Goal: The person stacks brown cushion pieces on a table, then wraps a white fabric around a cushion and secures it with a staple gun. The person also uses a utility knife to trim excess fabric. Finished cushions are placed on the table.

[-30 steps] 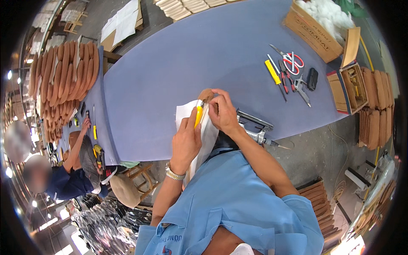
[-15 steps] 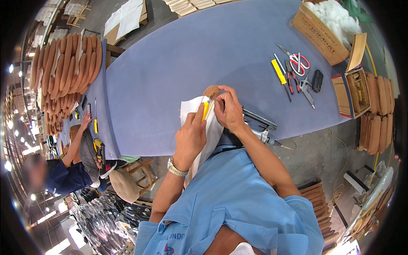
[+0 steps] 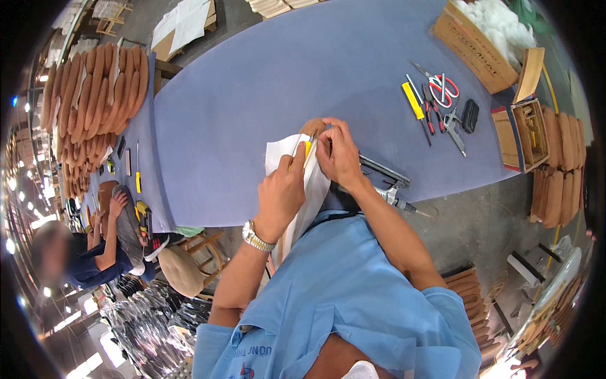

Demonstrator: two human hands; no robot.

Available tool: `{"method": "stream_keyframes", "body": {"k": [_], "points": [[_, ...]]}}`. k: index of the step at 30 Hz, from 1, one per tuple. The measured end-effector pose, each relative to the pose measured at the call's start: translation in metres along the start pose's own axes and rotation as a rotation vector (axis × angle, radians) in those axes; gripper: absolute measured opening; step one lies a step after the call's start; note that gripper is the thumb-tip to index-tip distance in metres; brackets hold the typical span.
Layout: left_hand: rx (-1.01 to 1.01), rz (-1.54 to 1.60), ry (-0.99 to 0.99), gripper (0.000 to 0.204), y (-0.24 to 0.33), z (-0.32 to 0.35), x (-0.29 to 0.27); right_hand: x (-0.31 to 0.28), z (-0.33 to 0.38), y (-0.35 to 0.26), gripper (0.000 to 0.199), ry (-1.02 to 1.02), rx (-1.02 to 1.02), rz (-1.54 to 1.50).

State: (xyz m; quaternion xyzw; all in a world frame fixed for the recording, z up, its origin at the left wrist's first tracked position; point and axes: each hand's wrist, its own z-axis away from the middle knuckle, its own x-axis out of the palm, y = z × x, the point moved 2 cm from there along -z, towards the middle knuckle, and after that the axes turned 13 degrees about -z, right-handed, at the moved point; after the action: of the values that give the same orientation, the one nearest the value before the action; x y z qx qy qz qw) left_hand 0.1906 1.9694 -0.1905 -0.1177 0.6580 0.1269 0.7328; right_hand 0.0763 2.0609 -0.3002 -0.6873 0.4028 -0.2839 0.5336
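Note:
A long padded piece with a brown end (image 3: 312,128) and white cloth (image 3: 278,151) lies toward me at the table's near edge, over my lap. My left hand (image 3: 281,192), with a metal watch (image 3: 255,237) on its wrist, is closed round a yellow-handled tool (image 3: 307,149). Most of that tool is hidden by the fingers, and its tip is over the brown end. My right hand (image 3: 341,158) pinches the rim of the brown end from the right, thumb and fingers bent together. A staple gun (image 3: 385,174) lies beside my right forearm, partly covered.
Red-handled scissors (image 3: 445,90), pliers (image 3: 432,108), a yellow screwdriver (image 3: 413,101) and an air blow gun (image 3: 453,129) lie on the blue table (image 3: 240,114). A carton (image 3: 476,54) of white stuffing stands far right. Left, a co-worker (image 3: 95,259) sits near stacked brown pads (image 3: 95,95).
My left hand has shifted slightly upward, its fingers now further over the yellow handle. My right hand stays pinched at the brown end. The co-worker's hand has drawn back toward their lap.

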Motion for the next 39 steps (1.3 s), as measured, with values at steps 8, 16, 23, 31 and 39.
{"method": "stream_keyframes", "body": {"k": [8, 16, 23, 31, 39], "points": [[0.053, -0.008, -0.079, 0.052, -0.009, -0.002, -0.007, 0.002, 0.001, -0.003, 0.021, 0.005, 0.003, 0.04], [0.035, 0.083, -0.11, 0.052, -0.011, 0.01, -0.007, 0.004, 0.005, -0.006, 0.021, 0.001, -0.01, 0.054], [-0.054, 0.266, 0.009, 0.055, -0.013, 0.033, 0.008, -0.001, 0.0, -0.005, 0.015, -0.027, 0.033, -0.007], [-0.223, 0.489, 0.421, 0.054, -0.003, 0.053, 0.034, -0.013, -0.001, -0.017, 0.015, -0.128, 0.113, -0.042], [-0.233, 0.454, 0.502, 0.052, 0.009, 0.049, 0.045, -0.008, -0.012, -0.025, 0.017, -0.181, 0.129, 0.15]]}}
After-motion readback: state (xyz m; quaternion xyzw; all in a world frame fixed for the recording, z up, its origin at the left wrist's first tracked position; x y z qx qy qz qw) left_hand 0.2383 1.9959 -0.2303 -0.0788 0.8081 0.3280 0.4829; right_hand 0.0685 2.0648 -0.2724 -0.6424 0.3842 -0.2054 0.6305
